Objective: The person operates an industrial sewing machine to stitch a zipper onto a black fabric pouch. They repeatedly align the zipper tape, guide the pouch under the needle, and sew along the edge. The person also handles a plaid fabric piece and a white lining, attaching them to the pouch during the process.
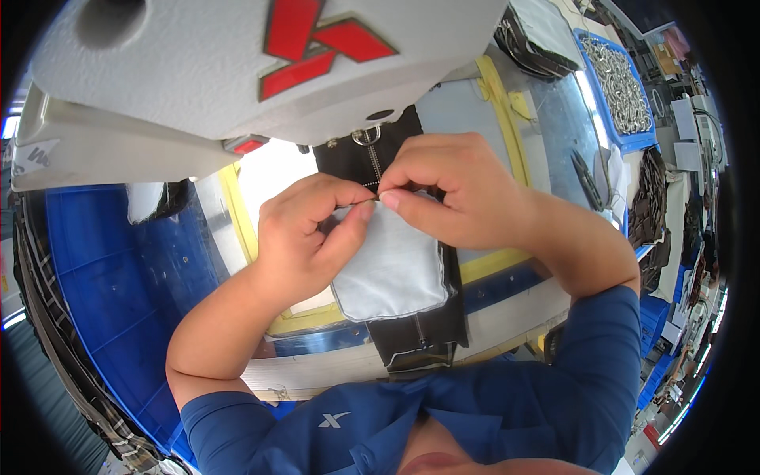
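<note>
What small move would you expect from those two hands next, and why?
Probably easing the grey patch a little further toward the machine head. Both hands, left and right, pinch the patch's top edge where it lies on the black zippered piece, just short of the machine. The edge looks lined up, but I cannot see the needle.

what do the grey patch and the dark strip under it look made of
Grey patch: likely woven or felt-like fabric, matte, soft rounded corners with a stitched edge. Dark strip: probably black textile or leather-like material, matte, with a metal zipper showing as shiny teeth.
</note>
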`<action>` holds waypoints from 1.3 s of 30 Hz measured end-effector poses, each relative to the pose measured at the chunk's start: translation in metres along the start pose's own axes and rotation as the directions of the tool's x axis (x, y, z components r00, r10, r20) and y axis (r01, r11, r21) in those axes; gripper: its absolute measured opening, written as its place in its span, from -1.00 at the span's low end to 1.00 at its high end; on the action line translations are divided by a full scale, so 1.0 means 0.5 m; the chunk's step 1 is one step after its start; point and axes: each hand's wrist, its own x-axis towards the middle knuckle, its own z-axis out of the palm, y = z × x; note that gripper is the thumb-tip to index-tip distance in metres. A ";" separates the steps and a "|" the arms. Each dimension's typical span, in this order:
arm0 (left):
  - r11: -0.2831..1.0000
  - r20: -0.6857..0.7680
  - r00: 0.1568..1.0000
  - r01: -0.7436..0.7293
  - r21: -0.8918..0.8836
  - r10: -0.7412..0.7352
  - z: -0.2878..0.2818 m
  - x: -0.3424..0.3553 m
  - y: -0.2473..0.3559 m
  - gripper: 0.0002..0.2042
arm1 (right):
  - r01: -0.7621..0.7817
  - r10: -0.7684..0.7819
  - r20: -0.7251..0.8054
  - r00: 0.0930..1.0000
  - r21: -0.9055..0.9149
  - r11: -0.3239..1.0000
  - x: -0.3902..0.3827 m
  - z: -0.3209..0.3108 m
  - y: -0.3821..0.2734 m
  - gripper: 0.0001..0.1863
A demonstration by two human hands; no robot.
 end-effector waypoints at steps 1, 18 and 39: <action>1.000 -0.002 1.000 -0.002 -0.001 0.002 0.001 0.000 -0.001 -0.90 | -0.007 0.007 0.002 1.000 -0.009 1.000 0.000 0.000 0.000 -0.95; 0.832 -0.103 0.869 0.494 0.252 -0.484 -0.014 0.051 -0.019 -0.72 | 0.001 -0.027 -0.046 0.999 -0.482 0.876 0.042 0.024 0.054 -0.82; 0.895 0.014 0.981 0.169 0.412 -0.192 -0.042 0.100 -0.139 -0.63 | -0.193 0.230 0.037 0.972 -0.431 0.882 0.133 -0.032 0.094 -0.70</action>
